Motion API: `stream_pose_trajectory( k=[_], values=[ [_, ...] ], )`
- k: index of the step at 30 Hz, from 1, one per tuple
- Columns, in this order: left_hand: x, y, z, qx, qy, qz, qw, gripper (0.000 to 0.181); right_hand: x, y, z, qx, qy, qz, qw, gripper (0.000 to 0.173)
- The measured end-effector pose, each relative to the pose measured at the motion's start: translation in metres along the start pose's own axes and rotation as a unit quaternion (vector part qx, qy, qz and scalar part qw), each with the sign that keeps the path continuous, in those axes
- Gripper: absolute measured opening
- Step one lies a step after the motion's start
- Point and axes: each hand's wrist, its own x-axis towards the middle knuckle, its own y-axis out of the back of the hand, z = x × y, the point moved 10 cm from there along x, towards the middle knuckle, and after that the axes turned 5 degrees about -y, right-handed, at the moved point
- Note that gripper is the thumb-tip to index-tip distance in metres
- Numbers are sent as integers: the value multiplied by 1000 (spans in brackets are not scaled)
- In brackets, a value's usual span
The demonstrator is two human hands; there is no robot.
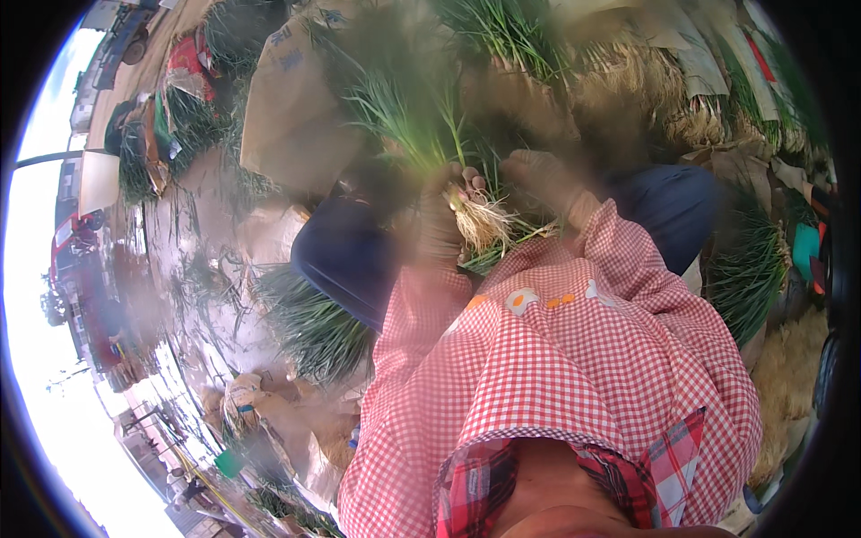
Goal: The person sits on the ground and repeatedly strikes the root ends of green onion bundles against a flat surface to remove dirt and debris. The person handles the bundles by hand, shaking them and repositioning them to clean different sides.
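My left hand [444, 215], in a dirty-looking glove with the fingertips showing, grips a small bunch of green onions [440, 151]. Their pale roots [481, 218] hang toward my lap and the green leaves point away from me. Just right of the bunch is my right hand [548, 176], also gloved and with its fingers curled. A blur covers it, so whether anything is pinched there is unclear. Loose green onion leaves [494, 259] lie between my legs, below both hands.
A tan sack [296, 114] with writing stands ahead on the left. Bundled green onions [501, 33] and rooty bundles [625, 74] lie in front. More bunches lie beside my left knee [323, 323] and at my right [746, 262]. A red vehicle [84, 269] stands far left.
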Motion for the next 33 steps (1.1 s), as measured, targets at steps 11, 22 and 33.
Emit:
stream_pose_trajectory(
  k=[11,22,33],
  values=[
    [30,14,-16,71,-29,7,997,17,75,-33,-72,-472,76,17,878,55],
    [34,34,-25,117,30,110,987,29,55,-35,-26,-215,-2,-80,973,41],
    [-23,-89,51,43,-153,-93,983,31,56,73,-39,-662,61,59,745,32]
  ],
)
